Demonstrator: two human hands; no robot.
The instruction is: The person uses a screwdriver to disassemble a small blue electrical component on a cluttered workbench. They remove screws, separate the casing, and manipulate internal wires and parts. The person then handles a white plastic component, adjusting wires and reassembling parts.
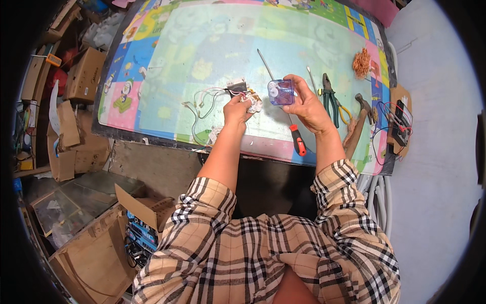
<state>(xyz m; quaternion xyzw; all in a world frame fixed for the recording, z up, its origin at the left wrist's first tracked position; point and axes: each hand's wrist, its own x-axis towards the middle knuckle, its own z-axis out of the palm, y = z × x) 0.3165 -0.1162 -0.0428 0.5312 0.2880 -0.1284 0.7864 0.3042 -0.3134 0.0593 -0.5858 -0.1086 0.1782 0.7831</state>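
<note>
My left hand (236, 109) grips a white electrical assembly (252, 103) with a black part and several thin wires trailing left over the patterned mat (182, 45). My right hand (306, 104) holds a translucent blue plastic case (281, 92) with small pale pieces visible in it, just right of the assembly. Below that case lies a red-and-black handled screwdriver (298, 140), and a long metal shaft (265, 62) shows above it. A second thin metal tool (310, 74) lies behind my right hand. Near my left forearm is a small white part (215, 134).
Pliers with dark green handles (330, 99), yellow-handled pliers (343, 113), a hammer (363, 106) and a copper wire bundle (361, 63) lie rightward. A black device with leads (401, 124) rests on cardboard. Cardboard boxes (84, 76) crowd the left; a white wall (435, 126) bounds the right.
</note>
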